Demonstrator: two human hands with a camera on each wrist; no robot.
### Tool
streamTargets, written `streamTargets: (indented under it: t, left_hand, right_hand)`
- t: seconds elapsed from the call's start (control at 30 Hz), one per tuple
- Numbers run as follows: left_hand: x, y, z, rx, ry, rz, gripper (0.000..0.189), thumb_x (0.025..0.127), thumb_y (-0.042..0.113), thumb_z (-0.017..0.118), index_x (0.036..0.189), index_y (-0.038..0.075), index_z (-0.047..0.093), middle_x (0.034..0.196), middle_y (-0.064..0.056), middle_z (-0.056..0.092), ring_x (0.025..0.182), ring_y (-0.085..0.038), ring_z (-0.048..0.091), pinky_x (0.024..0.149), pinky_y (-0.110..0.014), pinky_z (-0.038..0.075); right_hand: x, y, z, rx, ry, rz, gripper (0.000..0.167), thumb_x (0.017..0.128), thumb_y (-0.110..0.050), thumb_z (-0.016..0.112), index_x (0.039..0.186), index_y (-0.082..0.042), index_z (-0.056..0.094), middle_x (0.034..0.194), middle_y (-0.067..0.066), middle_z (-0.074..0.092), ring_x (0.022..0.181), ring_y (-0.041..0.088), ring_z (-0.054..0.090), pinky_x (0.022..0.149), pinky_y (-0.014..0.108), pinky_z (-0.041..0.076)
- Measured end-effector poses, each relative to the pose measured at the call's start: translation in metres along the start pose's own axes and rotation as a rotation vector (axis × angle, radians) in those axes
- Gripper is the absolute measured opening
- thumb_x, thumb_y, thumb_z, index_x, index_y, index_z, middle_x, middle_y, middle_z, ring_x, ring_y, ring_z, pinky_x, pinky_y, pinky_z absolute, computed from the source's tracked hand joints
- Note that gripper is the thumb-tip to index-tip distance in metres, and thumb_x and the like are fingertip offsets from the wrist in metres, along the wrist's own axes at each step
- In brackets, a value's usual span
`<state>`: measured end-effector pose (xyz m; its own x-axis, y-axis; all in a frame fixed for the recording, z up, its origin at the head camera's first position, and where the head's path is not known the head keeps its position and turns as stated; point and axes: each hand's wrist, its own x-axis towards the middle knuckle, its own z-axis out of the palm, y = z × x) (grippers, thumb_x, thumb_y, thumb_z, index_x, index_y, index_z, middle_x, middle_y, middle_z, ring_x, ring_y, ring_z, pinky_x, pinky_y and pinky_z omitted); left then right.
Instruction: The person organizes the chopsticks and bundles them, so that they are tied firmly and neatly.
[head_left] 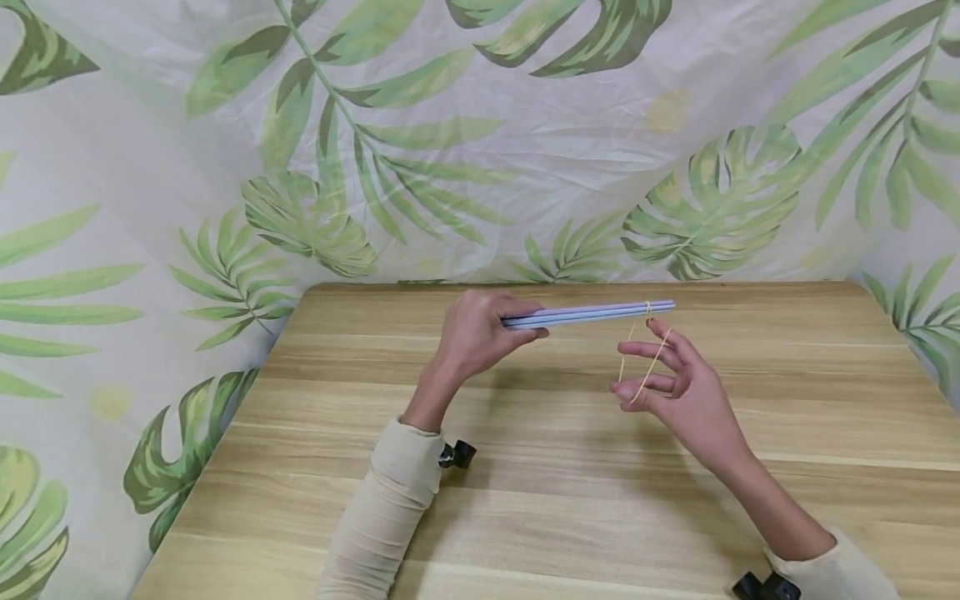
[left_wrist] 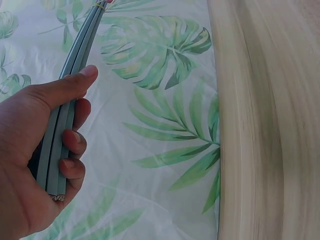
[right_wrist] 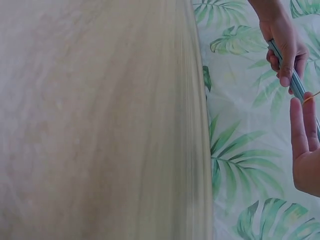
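Note:
My left hand (head_left: 474,333) grips a bundle of slim blue and purple chopsticks (head_left: 592,313) near one end, holding it almost level above the table. In the left wrist view, thumb and fingers wrap the thick square ends of the chopsticks (left_wrist: 59,145). A thin yellow rubber band (head_left: 651,367) is looped around the bundle near its far end. From there it stretches down to my right hand (head_left: 697,404), whose spread thumb and fingers hold the loop wide. The right wrist view shows only part of the right hand (right_wrist: 306,160), beside the bundle.
A wood-grain table (head_left: 540,517) lies under both hands. Behind and beside it hangs a white cloth (head_left: 555,158) printed with green leaves. Black camera mounts (head_left: 457,454) sit at both sleeve cuffs.

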<state>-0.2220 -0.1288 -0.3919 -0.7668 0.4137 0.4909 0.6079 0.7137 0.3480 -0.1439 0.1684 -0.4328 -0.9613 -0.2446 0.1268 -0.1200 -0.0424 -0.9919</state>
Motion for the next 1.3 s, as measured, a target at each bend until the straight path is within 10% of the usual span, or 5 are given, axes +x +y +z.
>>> streamTargets:
  t: [0.53,0.83,1.3]
  left_hand:
    - [0.001,-0.006,-0.003,-0.121,-0.074,0.04,0.03,0.081,0.031,0.095,0.107,0.019,0.088,0.09,0.003,0.083,0.066,-0.006,0.064,0.062,-0.025,0.046]
    - [0.0,-0.009,-0.01,-0.198,-0.146,0.069,0.029,0.082,0.026,0.095,0.107,0.013,0.088,0.092,0.0,0.084,0.066,-0.005,0.06,0.063,-0.022,0.044]
    - [-0.001,-0.01,-0.012,-0.21,-0.273,0.024,0.03,0.082,0.025,0.096,0.108,0.012,0.087,0.077,0.004,0.076,0.061,-0.004,0.044,0.061,-0.022,0.035]
  right_hand:
    - [0.011,0.005,-0.027,0.02,-0.008,0.016,0.066,0.106,-0.006,0.067,0.161,0.005,0.032,0.124,-0.009,0.077,0.092,0.013,0.08,0.075,0.035,0.065]
    - [0.014,0.004,-0.036,0.086,-0.1,-0.017,0.057,0.102,0.006,0.064,0.153,-0.015,0.051,0.118,0.0,0.076,0.085,0.017,0.079,0.075,0.035,0.065]
    - [0.012,0.004,-0.038,0.02,-0.089,0.016,0.055,0.101,0.002,0.069,0.151,-0.013,0.053,0.121,-0.005,0.077,0.085,0.016,0.079,0.077,0.033,0.065]
